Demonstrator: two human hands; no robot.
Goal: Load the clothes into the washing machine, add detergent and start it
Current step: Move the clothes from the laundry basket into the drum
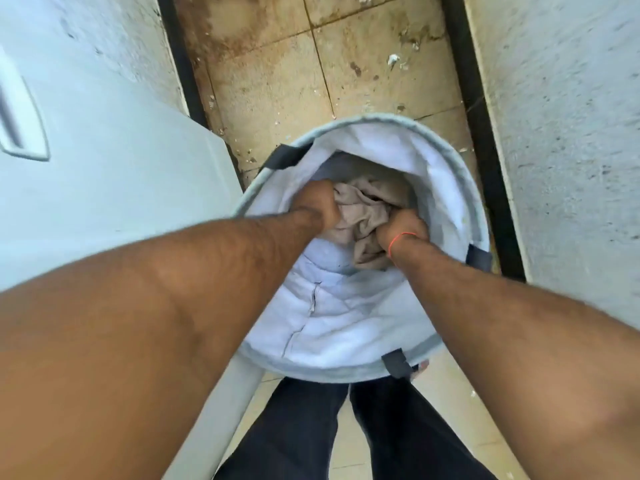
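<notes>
A round grey fabric laundry basket (349,327) with a white lining stands on the floor right in front of my legs. Crumpled beige clothes (363,216) lie deep inside it. Both my arms reach down into the basket. My left hand (320,207) grips the left side of the beige clothes, fingers closed in the fabric. My right hand (401,230), with an orange thread at the wrist, is closed on the right side of the same bundle. The white washing machine (104,168) stands close on the left, its lid down.
A rough white wall (571,150) rises on the right, close to the basket. Stained beige floor tiles (294,71) with bits of debris stretch ahead between black skirting strips. The passage is narrow. My dark trousers (311,438) show below the basket.
</notes>
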